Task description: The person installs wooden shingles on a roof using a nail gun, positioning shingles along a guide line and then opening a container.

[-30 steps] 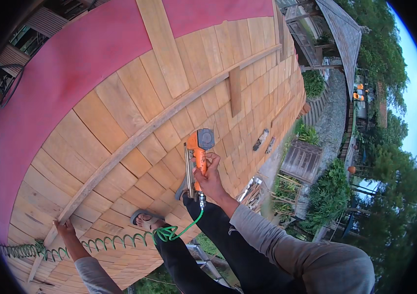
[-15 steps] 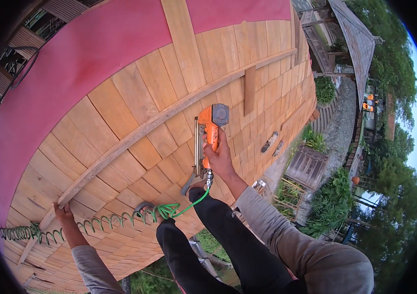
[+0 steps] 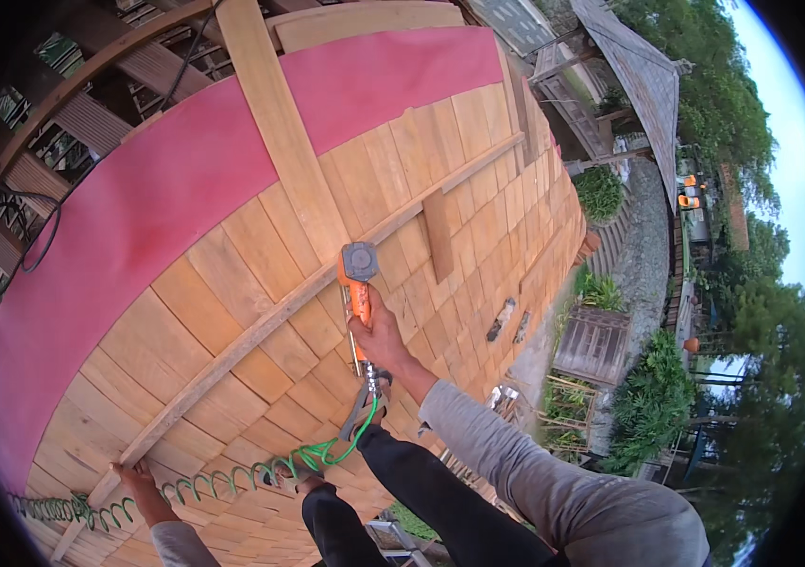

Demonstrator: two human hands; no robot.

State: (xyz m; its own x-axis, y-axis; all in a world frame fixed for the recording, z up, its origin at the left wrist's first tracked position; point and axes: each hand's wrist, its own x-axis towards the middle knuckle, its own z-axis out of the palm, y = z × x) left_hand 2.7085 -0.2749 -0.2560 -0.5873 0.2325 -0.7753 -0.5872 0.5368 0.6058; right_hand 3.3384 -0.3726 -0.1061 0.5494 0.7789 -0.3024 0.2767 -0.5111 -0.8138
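Gripping an orange pneumatic nailer [image 3: 358, 269] in your right hand [image 3: 382, 338], you work across a curved roof of wooden shingles [image 3: 180, 307], the tool's head over a long, narrow batten [image 3: 232, 357]. Your fingers wrap the handle, a hold that seems suited to bearing the weight while keeping the head over the strip; whether the nose touches wood is hidden. Your left hand [image 3: 142, 486] is at the batten's lower-left stretch, fingertips at its edge, probably to keep that end from shifting; how tightly they close you cannot tell from here. A green coiled air hose [image 3: 317, 452] runs from the metal fitting [image 3: 371, 374] at the handle's base toward the left, its loose loops presumably giving the tool slack. A plank [image 3: 282, 123] crosses the red underlayment [image 3: 166, 180] down to the batten, and a short board [image 3: 437, 238] lies on the batten's other side.

Half a second earlier, the nailer appeared apart from the batten, on its lower side; now its head overlaps the strip, near the plank's end. Your left hand remains at the batten, while the shifted view reveals more of the curved wooden rim [image 3: 75, 80] beyond the underlayment.
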